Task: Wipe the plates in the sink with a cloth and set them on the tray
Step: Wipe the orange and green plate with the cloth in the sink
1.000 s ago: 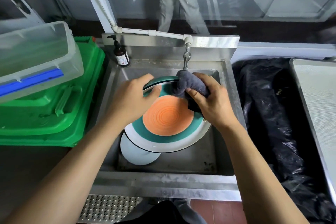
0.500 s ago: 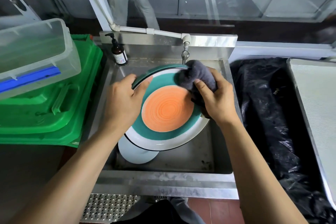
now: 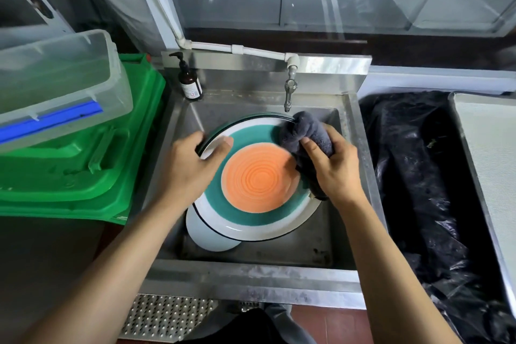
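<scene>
A large plate (image 3: 251,198) with an orange centre, a teal ring and a white rim is held tilted over the steel sink (image 3: 251,268). My left hand (image 3: 192,165) grips its left rim, thumb on the face and fingers behind. My right hand (image 3: 332,165) clutches a dark grey cloth (image 3: 304,131) against the plate's upper right rim. A pale plate (image 3: 206,234) lies below in the sink, mostly hidden by the large one. The grey tray (image 3: 491,153) lies at the right edge.
A tap (image 3: 289,89) hangs just above the cloth. A brown soap bottle (image 3: 190,81) stands at the sink's back left corner. Green crates (image 3: 83,165) and a clear tub (image 3: 55,84) stand at left. Black plastic sheeting (image 3: 418,193) lies between sink and tray.
The cloth and my right hand have stayed at the plate's upper right rim, shifting slightly. My left hand has slid a little down the left rim. The plate faces me more fully.
</scene>
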A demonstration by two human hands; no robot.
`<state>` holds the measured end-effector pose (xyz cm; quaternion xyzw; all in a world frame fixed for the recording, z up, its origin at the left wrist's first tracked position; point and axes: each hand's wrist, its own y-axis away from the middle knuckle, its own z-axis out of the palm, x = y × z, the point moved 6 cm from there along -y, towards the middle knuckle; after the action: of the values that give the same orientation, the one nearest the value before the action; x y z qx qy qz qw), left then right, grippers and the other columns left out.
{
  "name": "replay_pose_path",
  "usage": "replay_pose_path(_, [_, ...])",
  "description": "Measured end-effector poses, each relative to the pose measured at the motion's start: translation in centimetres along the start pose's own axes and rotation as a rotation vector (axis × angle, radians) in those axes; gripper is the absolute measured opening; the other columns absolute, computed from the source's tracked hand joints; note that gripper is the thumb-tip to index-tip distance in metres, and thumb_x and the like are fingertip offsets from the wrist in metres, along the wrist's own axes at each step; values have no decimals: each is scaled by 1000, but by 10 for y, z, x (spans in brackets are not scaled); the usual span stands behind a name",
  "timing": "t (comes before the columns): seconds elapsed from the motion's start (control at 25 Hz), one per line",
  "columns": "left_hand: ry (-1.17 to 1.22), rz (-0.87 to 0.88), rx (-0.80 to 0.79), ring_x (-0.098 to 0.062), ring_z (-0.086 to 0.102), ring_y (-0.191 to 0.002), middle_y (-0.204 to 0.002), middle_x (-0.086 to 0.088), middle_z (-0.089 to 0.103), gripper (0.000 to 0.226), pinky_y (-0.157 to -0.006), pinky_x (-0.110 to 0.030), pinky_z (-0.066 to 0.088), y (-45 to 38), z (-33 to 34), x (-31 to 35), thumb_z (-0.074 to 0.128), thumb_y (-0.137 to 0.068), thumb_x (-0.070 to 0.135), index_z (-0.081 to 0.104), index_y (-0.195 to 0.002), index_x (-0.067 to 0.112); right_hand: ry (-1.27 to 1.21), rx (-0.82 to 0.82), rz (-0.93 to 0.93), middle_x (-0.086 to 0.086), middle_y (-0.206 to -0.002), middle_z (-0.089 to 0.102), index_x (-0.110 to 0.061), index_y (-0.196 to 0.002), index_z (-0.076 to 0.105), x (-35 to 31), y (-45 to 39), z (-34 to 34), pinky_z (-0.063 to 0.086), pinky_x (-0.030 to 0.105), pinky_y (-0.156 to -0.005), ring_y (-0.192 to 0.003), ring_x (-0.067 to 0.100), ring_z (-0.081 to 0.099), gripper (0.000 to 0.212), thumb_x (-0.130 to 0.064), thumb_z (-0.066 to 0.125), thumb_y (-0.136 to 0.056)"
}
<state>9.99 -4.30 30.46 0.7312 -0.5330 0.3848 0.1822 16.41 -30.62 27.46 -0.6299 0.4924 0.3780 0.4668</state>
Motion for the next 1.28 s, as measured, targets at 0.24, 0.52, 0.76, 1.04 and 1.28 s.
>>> replay_pose_path(0.24, [-362, 374, -272, -37, 58, -70, -62, 3, 48, 22, -64, -44, 52, -21, 5, 62, 53, -92, 43, 61, -94, 23, 153, -218, -171, -16, -106, 69, -30, -124, 67, -31, -9, 25, 57, 40, -92, -100, 10, 68, 37, -42, 72, -90])
replay_pose_path(0.52, [-113, 281, -97, -10, 37, -42, -47, 7, 46, 21, -47, -31, 30, -5, 3, 43, 63, -97, 36, 62, -81, 22, 32, -209, -85, -8, -104, 72, -25, -122, 68, -12, -18, 17, 60, 47, -86, -96, 14, 71, 32, -36, 74, -92])
replay_pose_path(0.76, [83, 52, 177, -17, 36, -47, -48, -4, 46, 36, -49, -41, 38, -3, -14, 20, 58, -97, 47, 51, -66, 30, -186, 110, 143, -19, -79, 72, -5, -101, 69, 29, 5, -4, 50, 15, -73, -77, -7, 62, 8, -10, 63, -102])
replay_pose_path(1.04, [-91, 119, -12, -26, 53, -61, -64, -5, 58, 47, -57, -44, 45, -18, -7, 22, 60, -89, 58, 55, -79, 12, -215, 93, 76, -9, -74, 67, -1, -102, 66, 2, 3, -12, 48, 9, -61, -63, -10, 59, 4, -1, 63, -99])
replay_pose_path(1.28, [-430, 415, -34, -34, 64, -74, -74, -4, 69, 37, -63, -40, 52, -24, -3, 78, 53, -85, 60, 62, -93, 24, -65, -189, -34, -12, -96, 76, -14, -121, 70, -32, -4, 12, 64, 42, -76, -88, 9, 73, 29, -24, 74, -94])
